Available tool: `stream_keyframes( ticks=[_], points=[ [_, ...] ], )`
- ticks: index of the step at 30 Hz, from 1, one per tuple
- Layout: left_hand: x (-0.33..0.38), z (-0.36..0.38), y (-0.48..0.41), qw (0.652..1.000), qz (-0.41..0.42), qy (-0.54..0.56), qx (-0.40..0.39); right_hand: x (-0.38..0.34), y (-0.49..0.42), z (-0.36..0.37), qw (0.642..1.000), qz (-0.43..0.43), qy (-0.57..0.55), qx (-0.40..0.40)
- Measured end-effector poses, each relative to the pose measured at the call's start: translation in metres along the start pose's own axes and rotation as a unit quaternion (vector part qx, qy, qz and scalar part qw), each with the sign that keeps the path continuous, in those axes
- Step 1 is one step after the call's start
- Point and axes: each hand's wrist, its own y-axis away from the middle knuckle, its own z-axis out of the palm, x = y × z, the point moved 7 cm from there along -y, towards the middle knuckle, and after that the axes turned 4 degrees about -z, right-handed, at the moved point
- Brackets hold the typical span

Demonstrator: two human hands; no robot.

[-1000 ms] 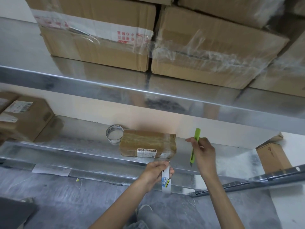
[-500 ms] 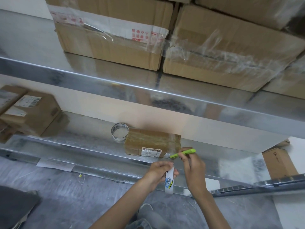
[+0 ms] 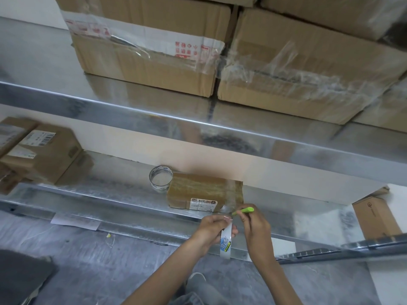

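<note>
Head-worn view, forward and down, near shelf (image 3: 114, 190)

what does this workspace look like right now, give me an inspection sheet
surface: metal shelf, shiny; the parcel lies near its front edge
job's things: parcel, brown, taped over, label facing front; tape roll below its right corner; green cutter, tip at the clear tape that seems to run from roll to parcel
clutter: tape ring beside the parcel's left end; paper slip on the shelf's front rail
hands: left hand grips the tape roll; right hand grips the cutter
cables: nothing seen
surroundings: small boxes at the shelf's left end; big boxes on the upper shelf, with film and tape; another box at right; grey floor
</note>
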Motion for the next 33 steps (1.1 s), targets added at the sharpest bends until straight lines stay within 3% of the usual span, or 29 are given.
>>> stream_keyframes(
  ticks=[3, 5, 9, 12, 19, 23, 25, 29, 31, 33],
  points=[
    [-0.001, -0.002, -0.002, 1.0, 0.0, -0.012, 0.0, 0.005, -0.001, -0.017, 0.997, 0.041, 0.034, 0.048],
    [-0.003, -0.002, -0.002, 1.0, -0.001, -0.024, -0.002, 0.0, -0.01, -0.021, 0.998, 0.039, 0.028, 0.039],
    [-0.002, -0.002, -0.001, 1.0, 0.002, -0.024, 0.002, -0.008, -0.034, 0.002, 0.985, -0.048, 0.142, -0.088],
    [-0.001, -0.003, -0.001, 1.0, 0.002, -0.027, 0.009, 0.005, -0.037, 0.024, 0.964, -0.059, 0.203, -0.161],
    [-0.002, -0.007, 0.0, 0.999, 0.001, -0.032, 0.014, 0.017, -0.035, 0.036, 0.971, -0.034, 0.156, -0.178],
    [0.002, -0.006, 0.003, 0.999, 0.006, -0.031, 0.013, 0.019, -0.031, 0.031, 0.97, -0.068, 0.11, -0.206],
    [0.003, -0.006, 0.003, 0.999, 0.009, -0.033, 0.014, 0.013, -0.032, 0.022, 0.976, -0.076, 0.069, -0.189],
    [0.003, -0.004, 0.005, 0.999, 0.007, -0.05, 0.007, 0.021, -0.041, -0.015, 0.999, -0.023, 0.033, -0.021],
    [0.002, -0.001, 0.007, 0.998, 0.004, -0.057, 0.002, 0.042, -0.042, -0.015, 0.997, 0.015, 0.078, -0.018],
    [0.0, 0.001, 0.008, 0.998, 0.0, -0.064, -0.001, 0.073, -0.04, -0.001, 0.988, 0.073, 0.118, -0.063]
  ],
)
